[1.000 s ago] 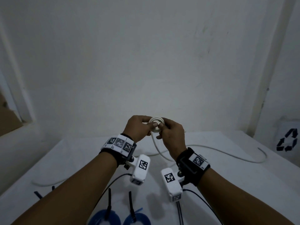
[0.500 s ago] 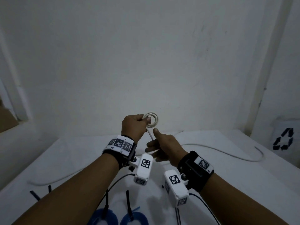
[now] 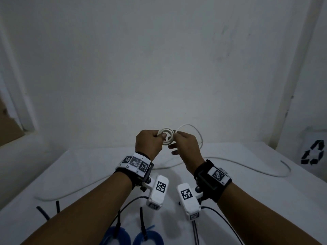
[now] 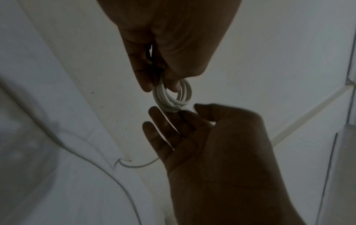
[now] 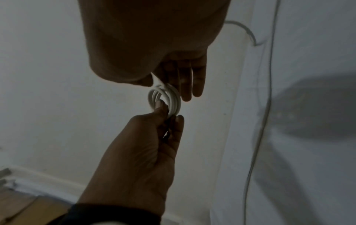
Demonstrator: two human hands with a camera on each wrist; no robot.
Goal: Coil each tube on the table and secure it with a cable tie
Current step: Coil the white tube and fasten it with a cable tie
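coil point(image 3: 166, 137) of white tube – held above the table point(image 3: 88, 167) | left hand point(image 3: 148, 145) pinches coil's left rim | right hand point(image 3: 185, 147) pinches next loop against coil's right, other fingers spread | risk: pinch slackens – springy loops unwind

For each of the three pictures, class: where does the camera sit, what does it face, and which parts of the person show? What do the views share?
Head: looks forward and down at table; both forearms, left hand, right hand.
Left wrist: looks along left hand towards right hand.
Right wrist: looks along right hand towards left hand.
Shared: white tube coil in both hands' grip.
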